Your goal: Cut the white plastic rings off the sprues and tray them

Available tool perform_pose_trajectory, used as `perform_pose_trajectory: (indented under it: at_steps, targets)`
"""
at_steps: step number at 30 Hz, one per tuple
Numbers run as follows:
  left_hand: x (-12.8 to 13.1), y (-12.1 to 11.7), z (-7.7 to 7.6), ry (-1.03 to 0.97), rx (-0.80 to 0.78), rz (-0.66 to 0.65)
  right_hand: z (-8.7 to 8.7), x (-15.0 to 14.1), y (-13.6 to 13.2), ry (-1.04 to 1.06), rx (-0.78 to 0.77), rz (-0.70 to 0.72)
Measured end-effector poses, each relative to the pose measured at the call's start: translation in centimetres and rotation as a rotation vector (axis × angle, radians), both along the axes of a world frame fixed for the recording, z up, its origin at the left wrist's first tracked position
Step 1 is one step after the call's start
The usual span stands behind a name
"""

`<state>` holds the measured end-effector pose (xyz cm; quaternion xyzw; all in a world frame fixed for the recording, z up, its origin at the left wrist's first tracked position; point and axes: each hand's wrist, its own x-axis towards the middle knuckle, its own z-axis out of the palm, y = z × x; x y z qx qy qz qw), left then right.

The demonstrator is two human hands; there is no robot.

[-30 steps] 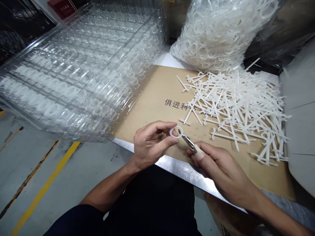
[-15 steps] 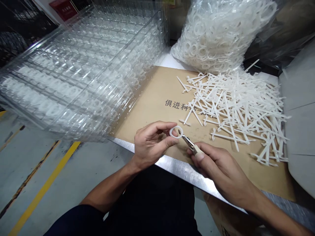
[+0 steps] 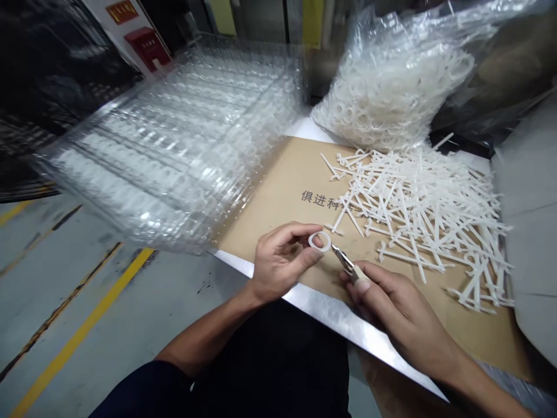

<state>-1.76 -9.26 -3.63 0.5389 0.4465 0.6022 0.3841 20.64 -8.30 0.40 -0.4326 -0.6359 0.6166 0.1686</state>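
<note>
My left hand (image 3: 282,261) pinches a white plastic ring (image 3: 319,241) between thumb and fingers, above a brown cardboard sheet (image 3: 278,226). My right hand (image 3: 391,307) grips small side cutters (image 3: 343,262) with a beige handle. Their metal jaws point at the ring and end just short of it. To the right of my hands lies a loose heap of white plastic runners (image 3: 422,220). The nearest pieces are a short way from the cutters.
A stack of clear plastic blister trays (image 3: 174,145) holding white parts stands to the left. A clear bag of white rings (image 3: 391,93) sits behind the heap. The cardboard rests on a metal table edge (image 3: 331,313). A grey sheet (image 3: 526,215) stands at right; a yellow-striped floor (image 3: 73,313) lies at left.
The whole scene has shifted lower and rightward in view as my head moved. My hands keep nearly the same hold, with the cutter jaws still close to the ring.
</note>
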Motion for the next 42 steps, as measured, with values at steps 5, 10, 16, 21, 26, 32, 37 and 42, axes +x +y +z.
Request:
perform_pose_trajectory:
  at_steps: [5,10,16,21,26,32,37,42]
  targets:
    - [0.0,0.2,0.9,-0.104,-0.025,-0.01,-1.6,0.9,0.3,-0.02,-0.002,-0.105]
    - [-2.2,-2.3,5.2,-0.001,0.065,-0.049,-3.0,1.0,0.8,0.024,-0.006,-0.226]
    - [-8.9,-5.6,11.7,0.254,0.218,0.007,-2.4,0.3,0.9,0.053,0.029,-0.295]
    - [-18.5,-2.1,15.9,0.476,0.243,0.39,-2.2,-0.1,1.0,0.067,0.101,-0.3]
    - [-27.3,4.1,16.9,0.798,0.001,0.451,-3.2,0.3,1.3,0.077,0.052,-0.243]
    - [-30.7,7.8,15.3,0.997,-0.174,0.36,-3.8,0.6,1.5,0.085,0.011,-0.245]
    - [-31.2,8.2,15.2,1.069,-0.187,0.338,-3.0,0.3,1.1,0.073,0.049,-0.217]
    - [-31.2,7.7,16.0,1.146,-0.149,0.376,-2.9,0.1,1.0,0.077,0.08,-0.207]
